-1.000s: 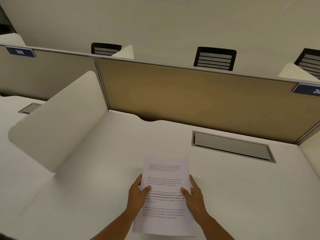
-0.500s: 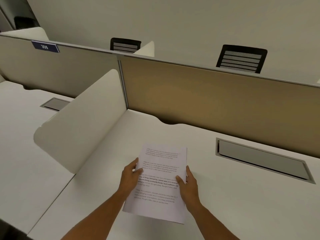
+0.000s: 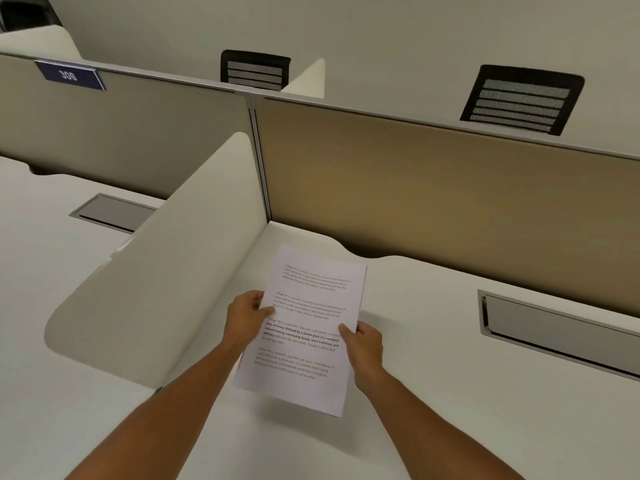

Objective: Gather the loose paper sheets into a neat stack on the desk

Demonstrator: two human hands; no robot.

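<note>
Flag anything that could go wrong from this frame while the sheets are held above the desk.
1. The paper sheets are pinched only at their side edges by the left hand and right hand, so inner sheets might slip out of line or drop.
2. The far corner sits close to the white side divider; drifting left could snag or bend it.
3. Setting them down on the desk tilted could fan them out.
</note>
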